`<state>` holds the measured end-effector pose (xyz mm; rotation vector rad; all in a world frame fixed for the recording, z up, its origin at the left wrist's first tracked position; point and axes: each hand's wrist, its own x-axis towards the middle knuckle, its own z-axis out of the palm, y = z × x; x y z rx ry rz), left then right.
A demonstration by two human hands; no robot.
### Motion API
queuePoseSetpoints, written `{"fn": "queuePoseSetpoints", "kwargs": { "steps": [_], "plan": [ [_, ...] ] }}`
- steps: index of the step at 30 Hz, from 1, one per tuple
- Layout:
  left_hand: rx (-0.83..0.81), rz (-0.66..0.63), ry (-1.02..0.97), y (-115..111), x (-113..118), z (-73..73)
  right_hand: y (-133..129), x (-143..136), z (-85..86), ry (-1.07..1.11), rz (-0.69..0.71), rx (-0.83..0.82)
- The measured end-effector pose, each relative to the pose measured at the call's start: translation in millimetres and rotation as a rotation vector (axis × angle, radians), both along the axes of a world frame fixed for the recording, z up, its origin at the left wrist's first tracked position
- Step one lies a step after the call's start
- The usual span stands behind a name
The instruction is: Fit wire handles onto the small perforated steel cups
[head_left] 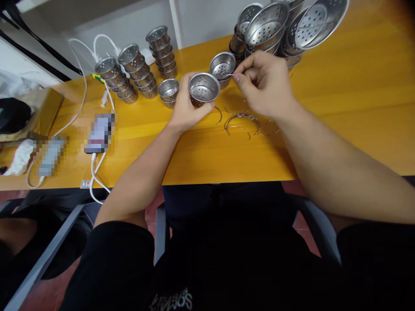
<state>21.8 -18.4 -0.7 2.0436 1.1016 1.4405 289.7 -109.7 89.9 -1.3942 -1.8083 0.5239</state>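
Note:
My left hand [188, 106] is wrapped round a small perforated metal cup [204, 88], its mouth tipped toward me. Between the thumb and forefinger of my right hand [264, 84] is a thin metal wire [229, 75], pinched by one end. The wire's other end lies over a second perforated cup [222, 65] just behind. To the left of my left hand sits another short pair of nested cups [168, 89]. Several curved wires [241, 121] lie on the table below my right hand.
Stacks of perforated cups [129, 60] stand at the back left, and larger perforated bowls [267, 26] at the back right. A phone [100, 133] and another device [52, 155] with white cables lie on the wooden table [207, 160]. Another person's arm [17, 233] shows at the lower left.

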Motion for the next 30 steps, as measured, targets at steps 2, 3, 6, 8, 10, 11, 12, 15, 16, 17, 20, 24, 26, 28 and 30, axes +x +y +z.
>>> {"fn": "queuePoseSetpoints", "kwargs": {
  "steps": [2, 3, 6, 8, 10, 11, 12, 15, 16, 17, 20, 24, 26, 28, 30],
  "plan": [
    [-0.054, -0.08, -0.003, -9, 0, 7.8, -1, -1, 0.4, 0.01, 0.005, -0.004],
    [-0.079, -0.104, -0.007, -12, 0, 11.5, -1, -1, 0.6, 0.025, 0.016, -0.002],
    [-0.097, -0.104, -0.008, -19, 0, 20.2, -1, -1, 0.9, 0.065, 0.047, 0.019],
    [-0.069, -0.118, 0.008, -22, -1, 22.7, -1, -2, 1.4, 0.071, 0.053, 0.029],
    [-0.045, -0.141, 0.026, -22, -2, 22.5, -2, -2, 2.4, 0.068, 0.048, 0.028],
    [-0.041, -0.149, 0.031, -22, -3, 22.0, -2, -3, 3.0, 0.065, 0.046, 0.023],
    [-0.044, -0.152, 0.035, -22, -3, 21.4, -3, -3, 3.6, 0.064, 0.046, 0.017],
    [-0.082, -0.142, 0.034, -22, 0, 21.8, -4, -3, 4.4, 0.069, 0.055, 0.018],
    [-0.1, -0.134, 0.027, -22, 1, 22.4, -4, -3, 4.2, 0.067, 0.056, 0.02],
    [-0.121, -0.128, 0.017, -22, 3, 23.1, -4, -3, 3.7, 0.059, 0.055, 0.017],
    [-0.179, -0.137, -0.025, -21, 10, 21.3, -3, -3, 1.1, 0.018, 0.028, -0.003],
    [-0.18, -0.22, -0.019, -17, 15, 5.6, -2, -6, -1.4, 0.006, 0.015, -0.029],
    [-0.11, -0.247, 0.003, -15, 16, -3.3, -3, -8, -2.0, 0.019, 0.022, -0.049],
    [-0.041, -0.257, 0.038, -15, 17, -8.6, -4, -11, -2.4, 0.038, 0.025, -0.056],
    [-0.028, -0.262, 0.072, -16, 18, -8.7, -5, -14, -2.8, 0.049, 0.017, -0.049]
  ]
}}
